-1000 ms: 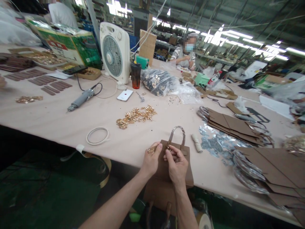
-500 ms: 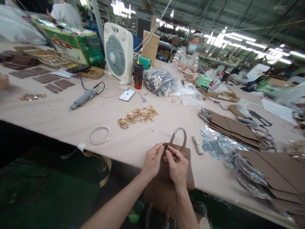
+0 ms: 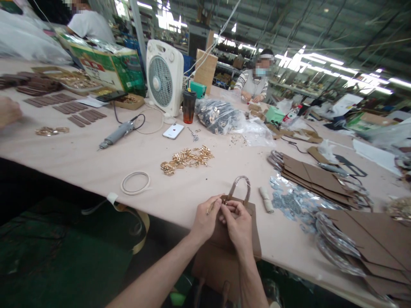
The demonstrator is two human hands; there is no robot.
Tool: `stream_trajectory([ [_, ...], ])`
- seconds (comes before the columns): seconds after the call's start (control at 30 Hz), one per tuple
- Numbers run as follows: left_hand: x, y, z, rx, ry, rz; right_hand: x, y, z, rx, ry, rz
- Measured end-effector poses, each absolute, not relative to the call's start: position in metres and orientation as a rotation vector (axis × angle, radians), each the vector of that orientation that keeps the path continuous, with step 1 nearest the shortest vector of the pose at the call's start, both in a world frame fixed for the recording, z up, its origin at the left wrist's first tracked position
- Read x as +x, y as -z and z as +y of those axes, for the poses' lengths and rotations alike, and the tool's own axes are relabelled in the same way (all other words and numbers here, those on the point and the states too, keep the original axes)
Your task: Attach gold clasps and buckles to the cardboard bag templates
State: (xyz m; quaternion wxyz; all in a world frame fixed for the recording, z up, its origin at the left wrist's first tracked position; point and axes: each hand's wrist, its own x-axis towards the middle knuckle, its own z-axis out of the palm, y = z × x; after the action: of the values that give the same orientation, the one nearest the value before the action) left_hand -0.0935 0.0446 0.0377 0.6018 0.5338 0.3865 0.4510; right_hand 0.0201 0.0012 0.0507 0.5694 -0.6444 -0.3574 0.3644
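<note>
A brown leather handbag lies at the table's near edge, its wrapped handle pointing away from me. My left hand pinches a small gold metal fitting at the bag's top edge. My right hand is closed beside it, fingertips pressed on the same spot of the bag. Both hands touch each other over the bag's top.
A pile of gold fittings, a tape ring, a grey power tool, a phone, a cup and a fan sit beyond. Brown cut panels stack at right. Other people work farther along the table.
The view shifted slightly. My hands stay on the bag's top; the gold fitting has turned between my left fingers.
</note>
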Motion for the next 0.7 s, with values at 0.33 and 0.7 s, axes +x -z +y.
stream_trajectory([
  [0.33,-0.092,-0.031,0.060,0.753,-1.101,0.911,0.021,-0.072,0.027,-1.488,-0.637,-0.947],
  [0.7,-0.095,-0.038,0.058,0.529,-1.041,0.938,-0.065,-0.105,0.176,-1.150,-0.813,-2.198],
])
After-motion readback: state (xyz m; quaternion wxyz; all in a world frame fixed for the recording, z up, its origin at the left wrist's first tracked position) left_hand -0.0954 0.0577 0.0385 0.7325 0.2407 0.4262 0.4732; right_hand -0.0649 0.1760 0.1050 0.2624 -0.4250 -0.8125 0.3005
